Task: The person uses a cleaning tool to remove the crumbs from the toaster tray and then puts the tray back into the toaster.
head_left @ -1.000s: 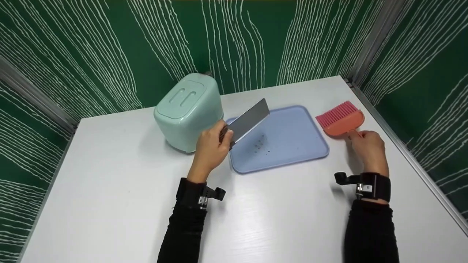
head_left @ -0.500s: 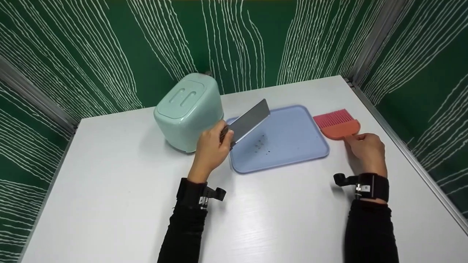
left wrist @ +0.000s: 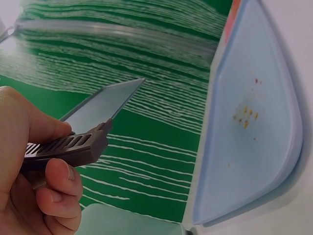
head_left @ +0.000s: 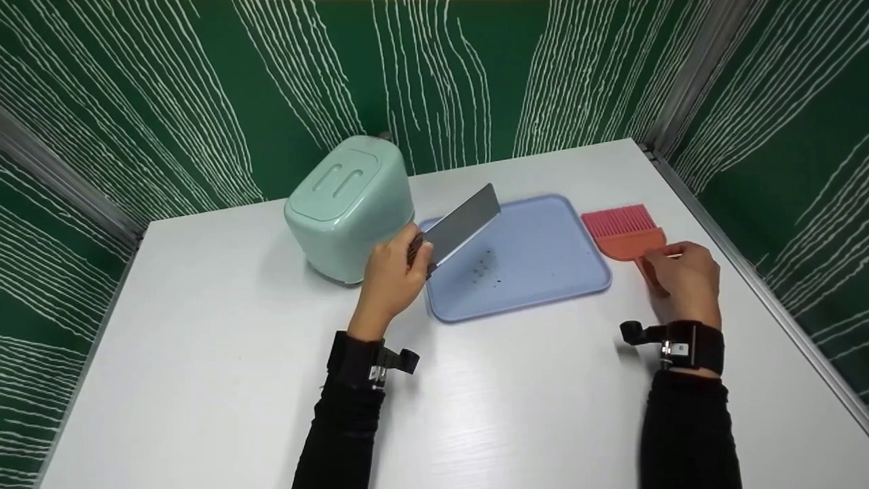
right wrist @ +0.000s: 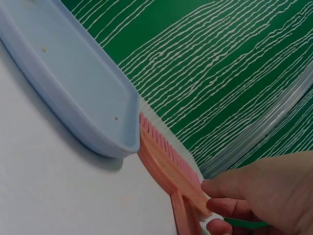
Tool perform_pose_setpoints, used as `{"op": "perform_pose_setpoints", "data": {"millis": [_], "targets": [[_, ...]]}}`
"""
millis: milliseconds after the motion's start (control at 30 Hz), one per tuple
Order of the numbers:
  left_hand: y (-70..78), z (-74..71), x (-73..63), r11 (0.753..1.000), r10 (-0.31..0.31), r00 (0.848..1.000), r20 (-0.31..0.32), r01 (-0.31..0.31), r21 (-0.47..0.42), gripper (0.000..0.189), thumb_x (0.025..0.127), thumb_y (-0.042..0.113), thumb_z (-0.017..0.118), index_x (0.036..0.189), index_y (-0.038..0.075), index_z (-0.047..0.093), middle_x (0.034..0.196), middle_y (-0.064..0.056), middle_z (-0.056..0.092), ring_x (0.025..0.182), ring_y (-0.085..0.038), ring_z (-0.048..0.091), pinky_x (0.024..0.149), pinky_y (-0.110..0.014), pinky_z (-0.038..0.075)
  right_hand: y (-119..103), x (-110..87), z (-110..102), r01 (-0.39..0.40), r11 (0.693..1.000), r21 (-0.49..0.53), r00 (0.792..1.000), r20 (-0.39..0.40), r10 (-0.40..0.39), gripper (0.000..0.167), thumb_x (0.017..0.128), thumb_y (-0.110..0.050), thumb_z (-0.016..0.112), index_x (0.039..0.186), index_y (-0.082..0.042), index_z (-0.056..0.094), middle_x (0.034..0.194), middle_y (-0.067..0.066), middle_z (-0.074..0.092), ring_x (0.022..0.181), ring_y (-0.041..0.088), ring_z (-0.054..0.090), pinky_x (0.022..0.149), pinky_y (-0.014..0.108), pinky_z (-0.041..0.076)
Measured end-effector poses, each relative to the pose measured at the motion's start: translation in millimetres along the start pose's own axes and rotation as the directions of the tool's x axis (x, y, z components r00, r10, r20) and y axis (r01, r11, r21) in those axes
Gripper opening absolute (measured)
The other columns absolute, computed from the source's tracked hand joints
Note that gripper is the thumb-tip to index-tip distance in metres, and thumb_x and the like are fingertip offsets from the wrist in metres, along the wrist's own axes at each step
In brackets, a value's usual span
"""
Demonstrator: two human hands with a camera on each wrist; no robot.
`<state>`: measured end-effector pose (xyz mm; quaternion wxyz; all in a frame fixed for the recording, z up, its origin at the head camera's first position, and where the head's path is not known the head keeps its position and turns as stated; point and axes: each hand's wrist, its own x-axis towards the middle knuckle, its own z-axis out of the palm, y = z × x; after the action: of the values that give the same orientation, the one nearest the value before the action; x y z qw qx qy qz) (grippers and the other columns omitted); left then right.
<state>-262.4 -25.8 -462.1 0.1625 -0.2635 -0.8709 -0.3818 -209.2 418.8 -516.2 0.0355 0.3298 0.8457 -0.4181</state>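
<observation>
My left hand (head_left: pixel 394 272) holds a cleaver (head_left: pixel 465 224) by its dark slotted handle (left wrist: pixel 73 149), the broad blade raised over the left end of a light blue tray (head_left: pixel 577 272). Small brown and yellowish crumbs (left wrist: pixel 247 115) lie in that tray. An orange brush (head_left: pixel 628 244) with pink bristles (head_left: pixel 618 221) lies on the table at the tray's right end. My right hand (head_left: pixel 686 275) is over the brush handle (head_left: pixel 646 277), fingers loosely bent and apart. In the right wrist view, its thumb and fingertips (right wrist: pixel 215 187) are right at the end of the brush head.
Behind my left hand stands a mint-green, toaster-like rounded box (head_left: pixel 353 210) with two oblong grooves on top, close to the tray's left end. Green walls (head_left: pixel 448 81) with white streaks and metal corner posts border the white table (head_left: pixel 224 380).
The brush has come down and turned beside the tray, its handle now showing below my right fingers, which have loosened from it. My left hand and the cleaver have stayed put.
</observation>
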Motion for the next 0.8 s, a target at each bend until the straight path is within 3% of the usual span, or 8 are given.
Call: {"op": "perform_pose_setpoints", "data": {"millis": [400, 500, 633, 800], "targets": [[1.4, -2.8, 1.1, 0.999, -0.012, 1.000, -0.008, 0.012, -0.044, 0.017, 0.104, 0.016, 0.062, 0.093, 0.002, 0.059, 0.074, -0.007, 0.053, 0.069, -0.023, 0.052, 0.062, -0.033, 0.038, -18.0, -6.8, -4.9, 0.020, 0.999, 0.041, 1.000, -0.008, -0.019, 0.062, 0.109, -0.049, 0.047, 0.152, -0.003, 0.048, 0.131, 0.016, 0.053, 0.109, 0.025, 0.052, 0.075, 0.030, 0.053], [1.5, -5.0, 1.4, 0.997, -0.018, 1.000, -0.010, 0.017, -0.080, 0.017, 0.104, 0.015, 0.063, 0.095, 0.001, 0.061, 0.075, -0.008, 0.054, 0.069, -0.022, 0.052, 0.062, -0.032, 0.039, -24.6, -11.6, -4.4, 0.084, 0.996, 0.026, 0.995, -0.054, -0.082, 0.063, 0.109, -0.050, 0.048, 0.149, -0.002, 0.051, 0.127, 0.016, 0.054, 0.106, 0.025, 0.052, 0.077, 0.033, 0.049], [1.2, -9.1, 1.4, 0.990, -0.042, 0.999, -0.012, 0.040, -0.138, 0.014, 0.103, 0.013, 0.065, 0.097, 0.001, 0.063, 0.075, -0.006, 0.054, 0.068, -0.019, 0.051, 0.061, -0.030, 0.039, -34.0, -20.9, -0.6, 0.198, 0.980, 0.009, 0.972, -0.130, -0.195, 0.062, 0.108, -0.051, 0.049, 0.143, 0.000, 0.056, 0.127, 0.020, 0.058, 0.107, 0.026, 0.052, 0.081, 0.036, 0.044], [1.3, -17.3, 2.4, 0.978, -0.068, 0.997, -0.026, 0.061, -0.201, 0.012, 0.103, 0.012, 0.066, 0.099, 0.000, 0.065, 0.074, -0.003, 0.052, 0.068, -0.017, 0.049, 0.061, -0.028, 0.038, -49.4, -32.8, 3.4, 0.285, 0.959, 0.002, 0.947, -0.155, -0.281, 0.060, 0.109, -0.050, 0.050, 0.142, -0.001, 0.057, 0.130, 0.021, 0.058, 0.111, 0.028, 0.051, 0.085, 0.037, 0.043]]}}
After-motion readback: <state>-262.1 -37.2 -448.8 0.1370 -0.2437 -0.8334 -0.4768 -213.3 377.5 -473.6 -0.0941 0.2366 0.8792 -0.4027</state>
